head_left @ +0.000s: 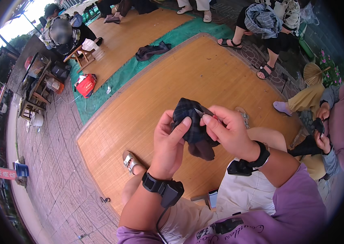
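My left hand [169,138] is closed on a dark plaid cloth piece [186,109], its thumb pressed flat against the front. A dark brown part of the cloth hangs down below my fingers. In my right hand [229,129] is a small pointed metal blade [199,112] with a bit of red at its grip; most of it is hidden by my fingers. The blade's tip lies against the upper part of the cloth, and the right fingers also touch the cloth's right edge. Both hands are raised over the mat, close together.
A tan woven mat [139,97] covers the ground before me, with green sheeting [115,79] beyond it. Close on my right, a seated person's hands [323,128] hold dark cloth. Farther off are other seated people, a red bag [86,84] and a dark garment [152,51].
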`<action>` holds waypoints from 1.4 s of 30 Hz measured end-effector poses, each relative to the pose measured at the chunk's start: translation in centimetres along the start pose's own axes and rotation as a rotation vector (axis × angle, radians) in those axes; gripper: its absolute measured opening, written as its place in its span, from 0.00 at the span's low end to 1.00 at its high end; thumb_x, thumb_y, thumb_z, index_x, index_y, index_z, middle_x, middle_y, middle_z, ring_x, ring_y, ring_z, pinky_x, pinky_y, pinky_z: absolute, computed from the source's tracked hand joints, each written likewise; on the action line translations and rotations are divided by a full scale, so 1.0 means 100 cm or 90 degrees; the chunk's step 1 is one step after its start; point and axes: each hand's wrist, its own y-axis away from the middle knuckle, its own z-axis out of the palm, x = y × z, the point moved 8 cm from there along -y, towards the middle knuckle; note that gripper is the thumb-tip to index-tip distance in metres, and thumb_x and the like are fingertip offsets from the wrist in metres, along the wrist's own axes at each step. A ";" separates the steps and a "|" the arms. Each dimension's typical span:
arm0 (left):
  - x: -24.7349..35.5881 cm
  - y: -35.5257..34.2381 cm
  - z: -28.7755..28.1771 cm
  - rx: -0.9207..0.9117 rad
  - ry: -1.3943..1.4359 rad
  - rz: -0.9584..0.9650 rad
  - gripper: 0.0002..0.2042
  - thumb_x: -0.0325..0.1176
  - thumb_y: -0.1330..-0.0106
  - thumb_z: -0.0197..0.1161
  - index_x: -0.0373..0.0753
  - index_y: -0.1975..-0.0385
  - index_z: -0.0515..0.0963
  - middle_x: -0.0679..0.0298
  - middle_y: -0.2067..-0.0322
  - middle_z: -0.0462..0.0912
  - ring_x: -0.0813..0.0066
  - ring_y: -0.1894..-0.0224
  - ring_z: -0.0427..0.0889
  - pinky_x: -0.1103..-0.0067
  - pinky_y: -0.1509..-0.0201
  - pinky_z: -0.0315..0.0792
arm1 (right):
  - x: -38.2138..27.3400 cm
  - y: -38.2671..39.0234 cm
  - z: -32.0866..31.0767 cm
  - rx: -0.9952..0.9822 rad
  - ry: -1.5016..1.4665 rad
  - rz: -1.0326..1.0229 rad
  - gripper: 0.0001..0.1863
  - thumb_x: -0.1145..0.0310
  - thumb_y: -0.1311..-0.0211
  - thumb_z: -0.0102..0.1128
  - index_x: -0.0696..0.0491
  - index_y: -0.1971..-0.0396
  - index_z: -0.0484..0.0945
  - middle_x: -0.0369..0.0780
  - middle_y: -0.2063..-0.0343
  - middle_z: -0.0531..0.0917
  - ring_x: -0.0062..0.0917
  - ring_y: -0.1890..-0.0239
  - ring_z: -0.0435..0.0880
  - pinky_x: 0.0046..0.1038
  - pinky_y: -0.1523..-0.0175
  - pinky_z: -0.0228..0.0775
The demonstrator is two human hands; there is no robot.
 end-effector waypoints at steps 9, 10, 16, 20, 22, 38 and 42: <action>0.002 0.001 0.000 -0.003 0.007 0.006 0.05 0.26 0.31 0.63 0.40 0.59 0.74 0.67 0.61 0.83 0.82 0.58 0.81 0.81 0.52 0.73 | 0.001 -0.001 0.001 -0.033 -0.050 0.033 0.10 0.67 0.27 0.53 0.56 0.67 0.76 0.28 0.85 0.69 0.07 0.83 0.63 0.16 0.78 0.51; 0.002 0.001 -0.001 -0.002 0.009 0.010 0.05 0.26 0.31 0.63 0.40 0.59 0.74 0.66 0.60 0.84 0.82 0.58 0.81 0.81 0.52 0.73 | 0.000 -0.001 0.000 -0.033 -0.050 0.033 0.10 0.67 0.27 0.53 0.56 0.67 0.76 0.28 0.85 0.69 0.07 0.83 0.63 0.16 0.78 0.51; 0.004 -0.001 -0.015 0.046 0.025 -0.004 0.06 0.25 0.31 0.62 0.38 0.58 0.74 0.65 0.60 0.84 0.80 0.59 0.82 0.80 0.52 0.75 | -0.006 -0.015 -0.039 0.091 -0.138 -0.003 0.12 0.64 0.24 0.49 0.55 0.68 0.74 0.28 0.86 0.68 0.08 0.85 0.60 0.14 0.80 0.52; 0.009 0.003 -0.015 0.048 0.014 0.002 0.06 0.25 0.31 0.61 0.38 0.57 0.74 0.64 0.60 0.84 0.80 0.59 0.83 0.80 0.52 0.75 | -0.001 -0.015 -0.032 0.051 -0.149 0.037 0.13 0.63 0.24 0.48 0.55 0.67 0.75 0.28 0.86 0.69 0.08 0.85 0.61 0.15 0.80 0.52; 0.011 0.004 -0.014 0.039 0.005 0.015 0.07 0.25 0.31 0.61 0.38 0.56 0.74 0.64 0.59 0.84 0.80 0.58 0.83 0.79 0.51 0.75 | -0.001 -0.012 -0.022 0.018 -0.128 0.051 0.13 0.64 0.24 0.49 0.55 0.67 0.75 0.28 0.86 0.69 0.08 0.85 0.61 0.15 0.80 0.52; 0.006 0.001 -0.008 0.011 -0.012 0.017 0.08 0.23 0.32 0.61 0.39 0.57 0.74 0.66 0.59 0.83 0.81 0.57 0.81 0.80 0.50 0.73 | 0.012 -0.001 0.008 -0.096 -0.039 0.103 0.08 0.71 0.29 0.52 0.56 0.69 0.76 0.25 0.83 0.68 0.05 0.80 0.63 0.15 0.75 0.52; 0.005 0.002 -0.007 0.005 -0.027 0.021 0.08 0.23 0.33 0.62 0.39 0.57 0.74 0.67 0.59 0.83 0.82 0.57 0.80 0.80 0.50 0.72 | 0.011 -0.002 0.009 -0.091 -0.055 0.097 0.08 0.71 0.28 0.52 0.56 0.69 0.76 0.26 0.82 0.69 0.05 0.79 0.63 0.15 0.75 0.52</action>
